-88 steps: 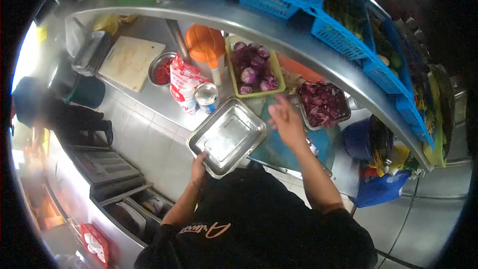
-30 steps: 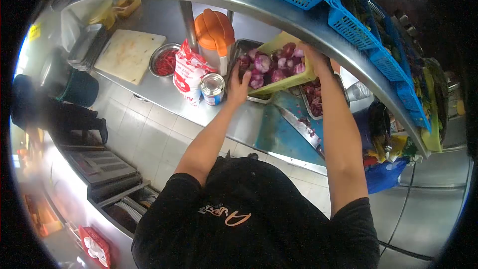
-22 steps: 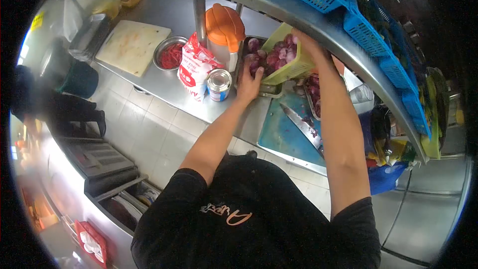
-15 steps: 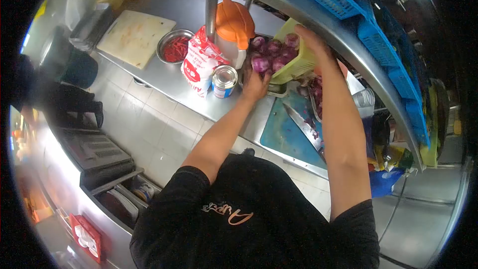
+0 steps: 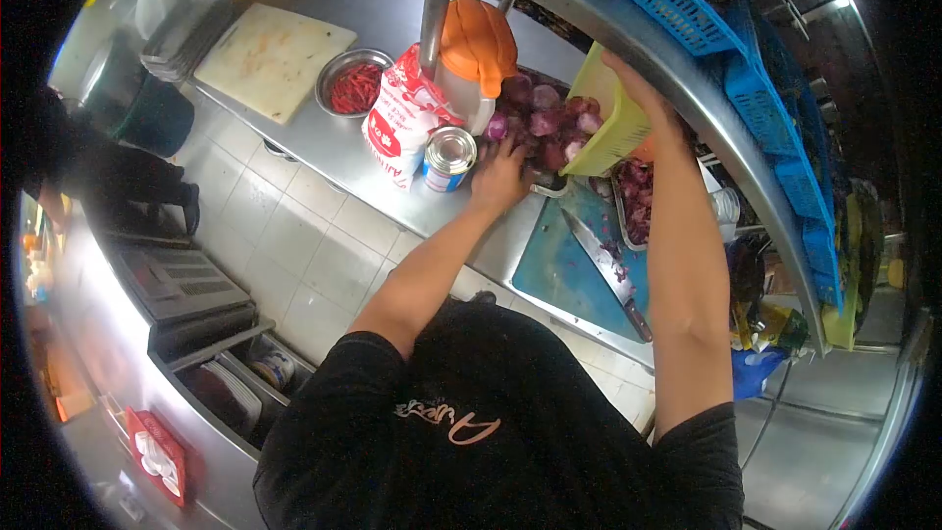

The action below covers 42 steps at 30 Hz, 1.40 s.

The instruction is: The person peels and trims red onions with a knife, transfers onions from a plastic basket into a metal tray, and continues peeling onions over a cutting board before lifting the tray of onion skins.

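Observation:
A pale yellow-green plastic basket (image 5: 613,123) is tipped on its side, with my right hand (image 5: 638,93) gripping its upper rim. Red onions (image 5: 549,123) lie heaped at its mouth, some blurred by motion. My left hand (image 5: 502,179) rests against the near side of the heap, fingers spread. Beneath the onions, the corner of a metal tray (image 5: 549,188) shows; the rest is covered. A large knife (image 5: 606,265) lies on a blue cutting board (image 5: 554,255) nearer to me. Beside the board, a metal tray of cut red onion (image 5: 635,198) is partly hidden by my right forearm.
Left of the onions stand a tin can (image 5: 449,159), a red-and-white bag (image 5: 402,123) and an orange-lidded jug (image 5: 479,44). Farther left are a bowl of red strips (image 5: 353,86) and a white cutting board (image 5: 275,59). A steel shelf edge (image 5: 677,83) with blue crates (image 5: 687,10) arches overhead.
The basket has tipped further and shifted right, and onions have spilled out of it in a wider heap. My left hand's fingers have spread against them.

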Available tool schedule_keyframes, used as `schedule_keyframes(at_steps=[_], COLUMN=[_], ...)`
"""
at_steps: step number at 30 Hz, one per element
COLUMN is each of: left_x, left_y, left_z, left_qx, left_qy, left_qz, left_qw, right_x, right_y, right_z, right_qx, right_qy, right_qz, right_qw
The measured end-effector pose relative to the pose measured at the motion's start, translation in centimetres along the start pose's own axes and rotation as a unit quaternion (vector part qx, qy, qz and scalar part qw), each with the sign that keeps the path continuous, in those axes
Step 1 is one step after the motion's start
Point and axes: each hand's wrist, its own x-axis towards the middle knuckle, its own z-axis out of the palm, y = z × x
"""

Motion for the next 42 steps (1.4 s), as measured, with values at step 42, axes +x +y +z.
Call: schedule_keyframes(at_steps=[42], left_x=[2.5], left_y=[2.5], left_z=[-2.5], left_qx=[0.219], left_qy=[-0.089], left_qz=[0.132], left_qw=[0.963], right_x=[-13.4], right_y=[4.9], right_z=[-9.8], right_qx=[-0.021], right_qy=[0.154], right_qz=[0.068], right_qw=[0.985])
